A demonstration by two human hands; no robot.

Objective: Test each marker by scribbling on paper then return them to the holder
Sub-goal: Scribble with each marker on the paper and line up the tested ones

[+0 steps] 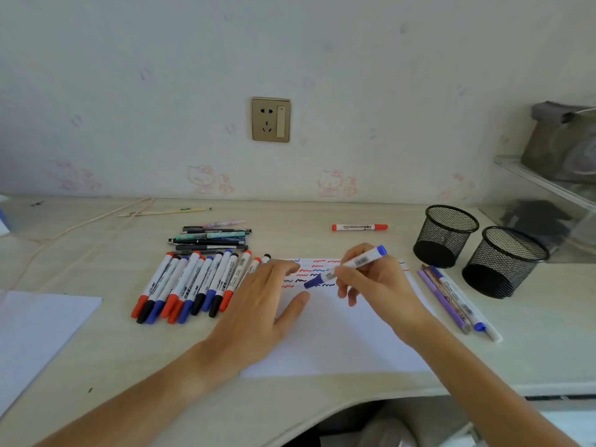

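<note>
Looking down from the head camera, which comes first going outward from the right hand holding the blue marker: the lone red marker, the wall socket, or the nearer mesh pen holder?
From the right hand:
1. Lone red marker, on the desk just behind the hand.
2. Nearer mesh pen holder, off to the hand's right.
3. Wall socket, up on the wall behind the desk.

Both bare forearms are extended forward from the bottom edge, converging toward the middle. The left hand (261, 304) is laid flat, palm down, fingers straight and slightly spread, thumb angled out to the right. The right hand (374, 279) is raised a little on its wrist, fingers curled in a writing grip, thumb and forefinger pinched together, knuckles turned up. The hands are kept near each other, not touching.
</note>
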